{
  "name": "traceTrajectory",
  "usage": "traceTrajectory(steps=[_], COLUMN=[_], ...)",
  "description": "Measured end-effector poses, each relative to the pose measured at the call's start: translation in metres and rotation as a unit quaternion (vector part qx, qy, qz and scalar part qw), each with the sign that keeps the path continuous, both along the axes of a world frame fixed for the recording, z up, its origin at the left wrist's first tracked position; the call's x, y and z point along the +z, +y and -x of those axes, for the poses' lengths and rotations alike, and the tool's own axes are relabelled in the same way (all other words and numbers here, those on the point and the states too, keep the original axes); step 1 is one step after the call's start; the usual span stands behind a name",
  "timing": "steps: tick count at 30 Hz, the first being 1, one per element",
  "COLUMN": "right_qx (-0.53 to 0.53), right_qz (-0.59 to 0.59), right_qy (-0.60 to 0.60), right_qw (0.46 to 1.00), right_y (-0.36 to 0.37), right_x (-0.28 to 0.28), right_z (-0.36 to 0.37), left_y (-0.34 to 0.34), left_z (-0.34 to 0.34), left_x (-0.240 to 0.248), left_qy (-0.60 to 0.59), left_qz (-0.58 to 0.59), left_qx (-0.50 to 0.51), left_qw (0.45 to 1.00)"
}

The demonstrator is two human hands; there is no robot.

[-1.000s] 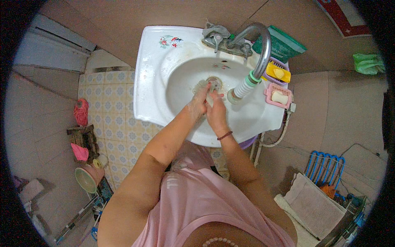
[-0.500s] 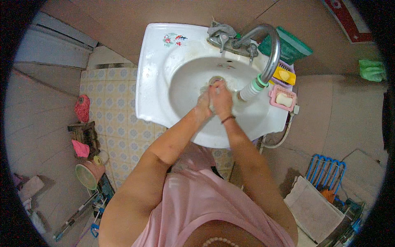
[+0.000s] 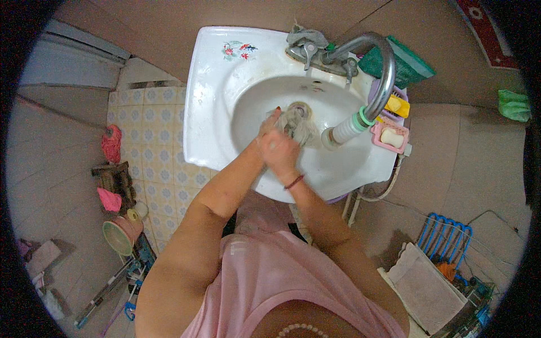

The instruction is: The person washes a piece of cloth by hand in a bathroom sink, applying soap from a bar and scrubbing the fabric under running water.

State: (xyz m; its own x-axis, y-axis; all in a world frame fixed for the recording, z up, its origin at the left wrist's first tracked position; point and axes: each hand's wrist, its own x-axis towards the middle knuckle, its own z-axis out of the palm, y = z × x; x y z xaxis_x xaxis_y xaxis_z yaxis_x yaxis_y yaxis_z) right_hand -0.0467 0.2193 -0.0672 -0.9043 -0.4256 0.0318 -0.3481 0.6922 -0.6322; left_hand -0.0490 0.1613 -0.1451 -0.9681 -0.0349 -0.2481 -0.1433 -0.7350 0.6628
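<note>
A wet, greyish-white cloth hangs bunched over the middle of the white washbasin, partly covering the drain. My left hand grips it at its left side, with one fingertip sticking up beside the folds. Just below, my right hand is closed in a fist against the left one and the cloth's near end; motion blurs it, and its fingers overlap the left palm. To the right of the cloth, apart from it, is the white-and-green spout end of the curved metal faucet.
Soap lies in a pink dish on the basin's right rim. Behind it are a yellow sponge-like item and a green mesh pouch. A grey rag rests by the taps. At left stand a small stool and a bucket.
Both hands have drawn back toward me and a little left, away from the drain. The cloth, mostly covered by my hands before, now shows beyond them. The view has shifted slightly.
</note>
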Motion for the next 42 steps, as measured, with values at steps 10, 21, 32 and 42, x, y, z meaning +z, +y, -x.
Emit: traceTrajectory(steps=[10,21,32,42], right_qx=[-0.087,-0.100,0.098,-0.060], right_qz=[0.021,0.377,0.061,0.023], right_qy=[-0.038,-0.404,-0.032,-0.098], right_qw=[0.995,0.827,0.993,0.993], right_y=[0.060,0.050,0.029,0.027], right_x=[-0.045,-0.015,0.020,-0.030], right_z=[0.059,0.028,-0.008,0.053], left_y=[0.015,0.043,-0.001,0.019], left_z=[0.024,0.014,0.009,0.008], left_x=[0.056,0.047,0.013,0.011], left_qy=[-0.269,-0.246,-0.273,-0.252], left_qz=[-0.295,-0.079,-0.227,-0.310], left_qx=[0.019,0.040,-0.089,0.064], left_qw=[0.917,0.965,0.931,0.915])
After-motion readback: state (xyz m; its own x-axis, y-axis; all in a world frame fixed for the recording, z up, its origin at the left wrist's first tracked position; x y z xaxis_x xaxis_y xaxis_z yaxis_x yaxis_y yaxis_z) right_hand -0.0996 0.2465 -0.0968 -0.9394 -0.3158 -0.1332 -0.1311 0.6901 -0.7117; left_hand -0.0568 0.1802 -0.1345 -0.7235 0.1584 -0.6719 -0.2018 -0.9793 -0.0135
